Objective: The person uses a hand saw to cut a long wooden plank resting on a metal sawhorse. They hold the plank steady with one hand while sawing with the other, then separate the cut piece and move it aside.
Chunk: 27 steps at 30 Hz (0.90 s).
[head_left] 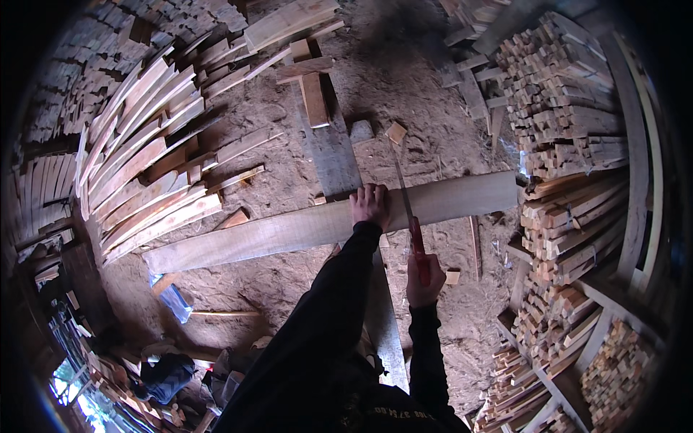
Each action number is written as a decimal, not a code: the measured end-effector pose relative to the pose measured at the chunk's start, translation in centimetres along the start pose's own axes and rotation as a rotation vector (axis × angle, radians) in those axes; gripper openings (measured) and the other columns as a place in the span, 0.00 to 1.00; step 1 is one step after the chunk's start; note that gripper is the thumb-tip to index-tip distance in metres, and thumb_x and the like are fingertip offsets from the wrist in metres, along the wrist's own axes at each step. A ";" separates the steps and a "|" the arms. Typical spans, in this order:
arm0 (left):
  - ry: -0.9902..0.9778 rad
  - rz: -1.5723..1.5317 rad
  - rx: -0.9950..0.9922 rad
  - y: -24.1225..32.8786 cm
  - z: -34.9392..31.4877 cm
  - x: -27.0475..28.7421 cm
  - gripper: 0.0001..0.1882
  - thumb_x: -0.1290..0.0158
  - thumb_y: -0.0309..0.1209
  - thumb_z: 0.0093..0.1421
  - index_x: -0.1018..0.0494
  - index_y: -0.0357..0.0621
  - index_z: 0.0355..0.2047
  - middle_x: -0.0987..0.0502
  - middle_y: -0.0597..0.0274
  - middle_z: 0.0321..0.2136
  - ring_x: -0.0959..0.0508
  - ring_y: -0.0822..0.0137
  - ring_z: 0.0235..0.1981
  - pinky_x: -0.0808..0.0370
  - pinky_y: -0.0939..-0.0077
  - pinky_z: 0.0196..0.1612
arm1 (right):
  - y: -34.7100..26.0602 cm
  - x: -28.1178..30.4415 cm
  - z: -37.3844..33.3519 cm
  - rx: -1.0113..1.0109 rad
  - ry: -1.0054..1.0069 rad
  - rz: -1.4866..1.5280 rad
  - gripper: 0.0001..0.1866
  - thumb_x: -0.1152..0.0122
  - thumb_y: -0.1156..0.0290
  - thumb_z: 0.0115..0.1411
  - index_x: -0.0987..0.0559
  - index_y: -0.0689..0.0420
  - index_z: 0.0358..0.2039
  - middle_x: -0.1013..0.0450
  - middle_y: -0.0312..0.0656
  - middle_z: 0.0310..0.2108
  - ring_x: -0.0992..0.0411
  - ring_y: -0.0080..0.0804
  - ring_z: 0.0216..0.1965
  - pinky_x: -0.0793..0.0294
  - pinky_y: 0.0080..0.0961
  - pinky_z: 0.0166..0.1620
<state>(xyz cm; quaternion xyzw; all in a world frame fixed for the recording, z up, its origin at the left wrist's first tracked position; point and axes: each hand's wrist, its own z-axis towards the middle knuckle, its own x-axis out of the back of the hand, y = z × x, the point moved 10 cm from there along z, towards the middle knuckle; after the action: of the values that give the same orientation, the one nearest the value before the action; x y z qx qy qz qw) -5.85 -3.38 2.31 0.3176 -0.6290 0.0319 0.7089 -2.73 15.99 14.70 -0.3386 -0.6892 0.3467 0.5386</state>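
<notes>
A long, wide wooden plank (281,233) lies crosswise in front of me, resting over a narrower, greyish beam (333,155) that runs away from me. My left hand (370,206) presses on the plank near its middle, fingers bent over the far edge. My right hand (424,281) grips the red handle of a handsaw (406,189). Its thin blade points away from me and crosses the plank just right of my left hand. Whether the teeth have cut into the wood is too small to tell.
A T-shaped pair of wood pieces (314,97) lies on the beam's far end. Loose boards (155,155) are heaped at the left. Bundled sticks (570,115) are stacked along the right. A small block (395,132) and a grey stone-like lump (362,130) sit on the dirt floor.
</notes>
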 end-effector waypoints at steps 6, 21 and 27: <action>0.017 -0.058 -0.017 0.1 -0.2 -0.2 0.12 0.49 0.40 0.57 0.29 0.55 0.41 0.30 0.60 0.40 0.31 0.57 0.43 0.39 0.55 0.47 | -0.5 -0.2 -0.3 -0.010 -0.078 0.006 0.11 0.38 0.65 0.57 0.28 0.58 0.25 0.35 0.37 0.11 0.35 0.21 0.14 0.39 0.23 0.20; 0.162 -0.126 -0.129 0.4 -0.7 1.2 0.12 0.49 0.35 0.57 0.28 0.54 0.42 0.29 0.61 0.40 0.31 0.58 0.42 0.38 0.56 0.48 | -3.3 -0.8 1.4 -0.086 -0.194 0.022 0.14 0.38 0.66 0.58 0.25 0.62 0.21 0.33 0.37 0.12 0.37 0.16 0.15 0.40 0.22 0.19; 0.112 -0.138 -0.149 0.8 -0.3 0.1 0.12 0.51 0.34 0.57 0.28 0.52 0.43 0.29 0.60 0.40 0.31 0.55 0.41 0.36 0.57 0.47 | 0.5 -5.1 4.4 -0.203 -0.381 0.277 0.16 0.35 0.65 0.56 0.28 0.59 0.18 0.32 0.33 0.12 0.34 0.18 0.14 0.35 0.21 0.19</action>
<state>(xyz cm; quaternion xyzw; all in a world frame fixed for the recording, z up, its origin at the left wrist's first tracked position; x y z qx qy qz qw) -5.93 -2.60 2.78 0.3042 -0.5656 -0.0461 0.7651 -6.00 11.51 10.91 -0.4106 -0.7566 0.4036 0.3098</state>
